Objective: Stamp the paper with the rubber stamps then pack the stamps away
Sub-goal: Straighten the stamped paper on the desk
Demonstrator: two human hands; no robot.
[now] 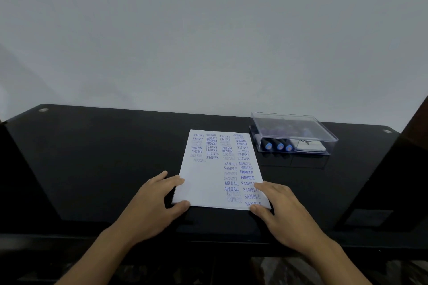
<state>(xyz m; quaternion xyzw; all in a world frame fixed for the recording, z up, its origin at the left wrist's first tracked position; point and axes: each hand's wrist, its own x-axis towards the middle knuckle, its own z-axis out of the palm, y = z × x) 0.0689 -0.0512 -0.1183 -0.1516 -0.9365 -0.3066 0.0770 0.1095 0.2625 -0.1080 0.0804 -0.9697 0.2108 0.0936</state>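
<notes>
While I look down at the black glossy table [92,157], one white sheet of paper [203,183] lies flat on it just ahead of me, a little right of the middle. Its far half carries four columns of blue stamped words that read upside down from where I sit. The near right part has two more columns the right way up: SAMPLE, AMENDED, FRAGILE, FAX OUT, AIR MAIL, EXPRESS. Some prints are dark, others faint, and the near left part of the sheet is bare.

Beyond the paper's far right corner, and apart from it, stands one clear plastic box [319,132] with its lid on.

Both my hands are on the near end of the sheet. My left hand [155,201] lies loosely spread, its fingers resting on the left edge and its thumb at the near left corner. My right hand [282,206] is spread the same way, with fingers on the right edge over the printed words and the thumb at the near right corner. Neither hand closes around anything.

Inside the box I count three stamps [279,146] lying side by side, their round blue ends against the front wall (purple shapes farther back are too blurred to count). Just right of them sits one white ink pad [310,146].
</notes>
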